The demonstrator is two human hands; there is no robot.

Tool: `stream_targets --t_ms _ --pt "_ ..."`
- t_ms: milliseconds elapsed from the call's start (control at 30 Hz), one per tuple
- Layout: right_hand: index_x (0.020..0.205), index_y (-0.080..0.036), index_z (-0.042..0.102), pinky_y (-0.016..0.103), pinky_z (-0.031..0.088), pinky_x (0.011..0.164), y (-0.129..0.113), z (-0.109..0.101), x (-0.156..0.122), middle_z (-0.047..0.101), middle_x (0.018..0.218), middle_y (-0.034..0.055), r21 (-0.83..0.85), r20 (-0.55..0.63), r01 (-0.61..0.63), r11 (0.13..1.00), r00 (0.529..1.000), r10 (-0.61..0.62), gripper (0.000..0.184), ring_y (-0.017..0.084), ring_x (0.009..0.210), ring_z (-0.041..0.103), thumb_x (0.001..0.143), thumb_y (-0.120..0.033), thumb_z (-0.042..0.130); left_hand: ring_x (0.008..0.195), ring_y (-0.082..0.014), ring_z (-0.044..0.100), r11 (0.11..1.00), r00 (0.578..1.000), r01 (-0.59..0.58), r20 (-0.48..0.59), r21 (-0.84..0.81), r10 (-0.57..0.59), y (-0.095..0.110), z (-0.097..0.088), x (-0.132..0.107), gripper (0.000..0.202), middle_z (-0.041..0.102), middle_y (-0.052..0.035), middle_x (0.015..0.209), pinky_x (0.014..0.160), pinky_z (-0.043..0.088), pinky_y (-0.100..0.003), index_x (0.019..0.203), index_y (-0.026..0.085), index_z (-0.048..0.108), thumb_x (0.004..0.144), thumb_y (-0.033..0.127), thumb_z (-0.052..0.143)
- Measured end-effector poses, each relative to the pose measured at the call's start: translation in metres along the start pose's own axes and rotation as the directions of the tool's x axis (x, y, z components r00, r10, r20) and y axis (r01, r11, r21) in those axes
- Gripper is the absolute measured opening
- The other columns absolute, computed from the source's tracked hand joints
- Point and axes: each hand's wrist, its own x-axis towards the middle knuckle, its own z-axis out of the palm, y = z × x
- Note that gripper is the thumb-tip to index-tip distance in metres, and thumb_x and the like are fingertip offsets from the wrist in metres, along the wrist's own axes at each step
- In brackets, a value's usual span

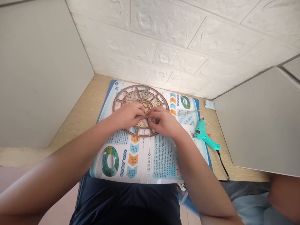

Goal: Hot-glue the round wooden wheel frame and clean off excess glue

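Note:
A round brown wooden openwork wheel (154, 88) with spokes and pale scrollwork inserts lies flat on a printed sheet. My left hand (132, 114) rests across its left part, with thumb and fingertips pinched together just below the pale hub (146, 107). From the other side, my right hand (162, 122) reaches in with curled fingers, its fingertips meeting those of the left. Whatever small piece sits between the fingertips is hidden. Both hands cover the wheel's lower middle.
A teal glue gun (203, 132) with a black cord lies at the right, near a thin stick (188, 112) and a small white object (210, 104). The printed sheet (145, 176) covers the wooden table (77, 112). Panels flank both sides; another person's arm (284, 193) shows lower right.

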Motion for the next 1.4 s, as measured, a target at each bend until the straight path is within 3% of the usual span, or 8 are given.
stream_targets --t_ms 400,667,900,1000,1100,1200,1300,1400 --pt "0.087 -0.021 0.076 0.041 0.055 0.093 0.006 -0.002 -0.001 0.078 0.100 0.0059 0.108 -0.064 -0.013 0.994 0.998 0.020 0.011 0.022 0.103 0.069 0.094 -0.020 0.067 0.091 -0.0184 0.064 1.000 1.000 0.007 -0.007 -0.014 -0.007 -0.002 0.000 0.000 0.022 0.069 -0.0046 0.100 0.085 0.047 -0.036 0.096 0.022 0.082 0.094 0.016 0.061" --pt "0.089 -0.020 0.071 0.035 0.053 0.080 0.009 -0.002 0.000 0.073 0.091 0.0043 0.011 -0.085 -0.119 0.993 0.989 0.119 0.016 0.020 0.089 0.066 0.089 -0.007 0.062 0.091 -0.0177 0.064 1.000 1.000 0.003 -0.022 0.009 -0.002 -0.003 0.000 0.000 0.024 0.067 -0.0043 0.102 0.083 0.047 -0.035 0.098 0.024 0.082 0.095 0.017 0.060" --pt "0.089 -0.021 0.078 0.036 0.053 0.078 0.021 -0.002 0.000 0.073 0.094 0.0072 -0.032 -0.178 -0.148 0.988 0.974 0.140 0.028 0.021 0.088 0.067 0.092 -0.008 0.054 0.092 -0.0181 0.064 1.000 1.000 0.024 -0.012 0.003 -0.024 -0.001 0.000 0.000 0.025 0.067 -0.0049 0.105 0.084 0.048 -0.035 0.099 0.023 0.083 0.094 0.016 0.059" --pt "0.092 -0.023 0.082 0.045 0.052 0.088 0.024 -0.005 -0.003 0.075 0.104 0.0098 -0.122 -0.168 -0.181 0.976 0.973 0.160 0.033 0.026 0.100 0.067 0.090 -0.006 0.054 0.092 -0.0185 0.064 1.000 1.000 0.029 -0.013 0.007 -0.029 -0.002 0.000 -0.001 0.025 0.068 -0.0051 0.106 0.084 0.048 -0.036 0.100 0.023 0.083 0.095 0.018 0.060" --pt "0.110 -0.023 0.081 0.058 0.042 0.102 0.015 -0.009 -0.007 0.071 0.123 0.0128 -0.291 -0.121 -0.138 0.947 0.987 0.107 0.043 0.034 0.118 0.061 0.085 -0.003 0.053 0.091 -0.0184 0.065 1.000 0.999 0.025 -0.020 0.017 -0.025 -0.003 0.001 -0.001 0.024 0.068 -0.0052 0.107 0.084 0.048 -0.036 0.099 0.024 0.083 0.095 0.018 0.060" --pt "0.121 -0.022 0.076 0.059 0.038 0.104 0.000 -0.010 -0.008 0.067 0.129 0.0143 -0.342 -0.128 -0.077 0.937 0.991 0.035 0.046 0.035 0.122 0.058 0.085 -0.003 0.053 0.092 -0.0183 0.065 1.000 1.000 0.000 -0.025 0.021 0.000 -0.003 0.001 0.000 0.024 0.068 -0.0051 0.105 0.084 0.048 -0.035 0.098 0.024 0.083 0.094 0.017 0.060" --pt "0.108 -0.023 0.077 0.052 0.044 0.097 -0.009 -0.005 -0.005 0.071 0.115 0.0106 -0.260 -0.100 -0.002 0.966 0.995 -0.025 0.032 0.030 0.109 0.061 0.091 -0.008 0.055 0.095 -0.0188 0.065 1.000 1.000 -0.010 -0.022 0.022 0.011 -0.003 0.001 0.000 0.025 0.068 -0.0048 0.105 0.085 0.048 -0.035 0.095 0.025 0.082 0.095 0.017 0.058" --pt "0.102 -0.020 0.078 0.045 0.050 0.089 -0.007 0.001 -0.002 0.072 0.100 0.0097 -0.152 -0.034 0.045 0.987 0.998 -0.051 0.029 0.026 0.096 0.062 0.096 -0.010 0.051 0.095 -0.0190 0.065 1.000 1.000 -0.009 -0.023 0.028 0.010 -0.002 0.001 0.000 0.025 0.067 -0.0048 0.105 0.085 0.048 -0.035 0.094 0.024 0.081 0.095 0.017 0.058"
